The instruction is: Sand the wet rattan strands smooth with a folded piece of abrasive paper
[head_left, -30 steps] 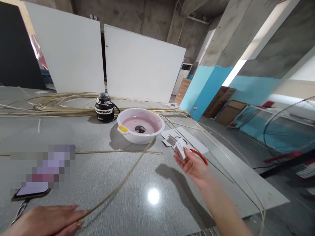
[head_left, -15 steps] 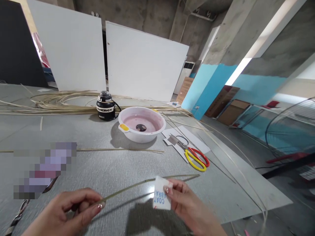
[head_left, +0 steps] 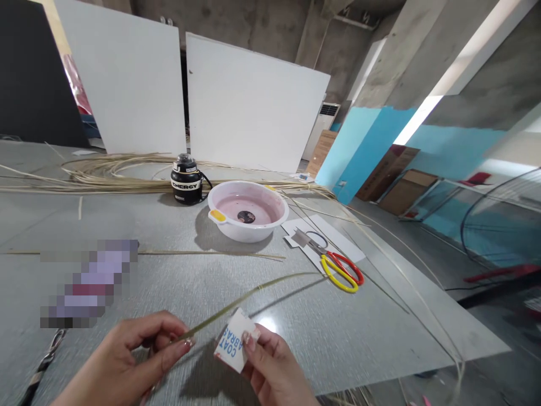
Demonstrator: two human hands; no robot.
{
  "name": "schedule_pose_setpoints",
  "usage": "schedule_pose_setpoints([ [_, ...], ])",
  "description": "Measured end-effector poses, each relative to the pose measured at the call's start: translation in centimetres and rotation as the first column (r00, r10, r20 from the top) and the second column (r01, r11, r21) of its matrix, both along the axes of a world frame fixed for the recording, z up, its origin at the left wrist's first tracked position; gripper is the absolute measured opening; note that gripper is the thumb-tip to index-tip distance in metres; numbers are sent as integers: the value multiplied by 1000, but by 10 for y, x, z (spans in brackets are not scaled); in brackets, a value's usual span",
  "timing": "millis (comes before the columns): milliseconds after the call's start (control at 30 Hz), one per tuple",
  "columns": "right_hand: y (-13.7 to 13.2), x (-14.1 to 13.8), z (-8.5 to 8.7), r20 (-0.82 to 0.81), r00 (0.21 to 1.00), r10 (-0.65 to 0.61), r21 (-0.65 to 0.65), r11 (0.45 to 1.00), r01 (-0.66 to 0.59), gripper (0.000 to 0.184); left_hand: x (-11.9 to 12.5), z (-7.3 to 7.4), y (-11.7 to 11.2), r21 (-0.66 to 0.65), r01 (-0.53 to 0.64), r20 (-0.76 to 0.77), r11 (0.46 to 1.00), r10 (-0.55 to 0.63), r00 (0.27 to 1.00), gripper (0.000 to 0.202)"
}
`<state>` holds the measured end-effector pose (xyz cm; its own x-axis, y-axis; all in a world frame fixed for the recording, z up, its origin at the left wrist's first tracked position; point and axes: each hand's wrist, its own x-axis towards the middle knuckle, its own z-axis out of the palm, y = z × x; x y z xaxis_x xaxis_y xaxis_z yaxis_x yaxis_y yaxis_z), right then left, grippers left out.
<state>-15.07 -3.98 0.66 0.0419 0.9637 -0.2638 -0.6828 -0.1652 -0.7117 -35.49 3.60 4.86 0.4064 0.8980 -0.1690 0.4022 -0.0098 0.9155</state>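
My left hand (head_left: 147, 352) pinches one end of a thin greenish cane strip (head_left: 231, 305) between thumb and fingers. The strip arcs up and to the right, its far tip close to the scissors' yellow handle. Thumb and fingers of my right hand (head_left: 270, 358) grip a small folded square of sandpaper (head_left: 234, 341), its white back printed in blue with "COAT" and "ABRAS". That square is just below the strip, and I cannot tell whether they touch. Scissors (head_left: 333, 265) with one red and one yellow handle lie beyond, partly on white paper (head_left: 344, 243).
A white basin (head_left: 249, 232) with pinkish inside stands mid-table beside a black "ENERGY" container (head_left: 186, 183). Coiled cane (head_left: 110, 172) lies along the back. A blurred-out object (head_left: 95, 282) with a strap is at left. Another thin strip (head_left: 211, 253) crosses the table.
My right hand has moved left with the sandpaper, closer to my left hand. The strip's free end has risen and now shows in full past the sandpaper. The view has shifted slightly.
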Motion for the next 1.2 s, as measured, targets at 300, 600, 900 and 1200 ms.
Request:
schedule_pose_setpoints([
  [300,8,-6,6,69,994,-90,14,996,89,25,3,-8,0,478,204,-53,854,-204,978,15],
  [600,25,-15,25,125,971,-202,9,979,203,26,14,-5,-7,131,299,70,945,-310,948,40],
  [900,32,-32,17,185,978,-99,32,995,95,25,16,-8,0,508,265,-42,819,-284,958,35],
  [1200,64,56,43,42,888,-457,-36,888,459,26,-22,-16,0,484,319,-110,815,-305,946,30],
])
